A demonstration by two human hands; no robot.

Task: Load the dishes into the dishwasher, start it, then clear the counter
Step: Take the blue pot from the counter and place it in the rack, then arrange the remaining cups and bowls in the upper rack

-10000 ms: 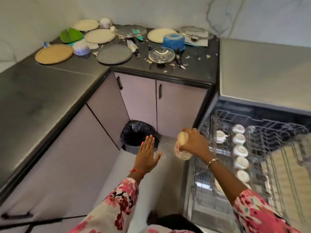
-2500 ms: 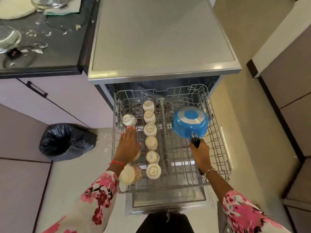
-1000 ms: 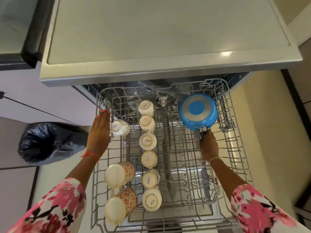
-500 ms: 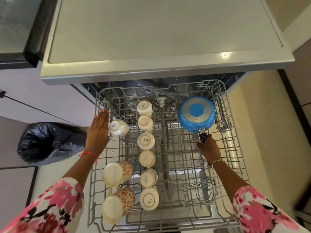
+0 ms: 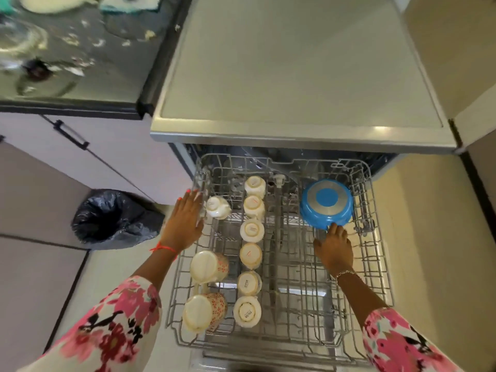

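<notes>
Now loading: the blue pan (image 5: 326, 204) sits upturned in the rack (image 5: 375, 264). Right hand (image 5: 332, 247) touches it, grip spread; left hand (image 5: 185, 218), flat, steadies the rack. Dirty dishes probably come next from the surface (image 5: 88, 63).

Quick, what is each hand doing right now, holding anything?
Left hand: open, flat against the upper rack's left edge, holding nothing.
Right hand: at the blue saucepan's handle end; grip cannot be told.
</notes>
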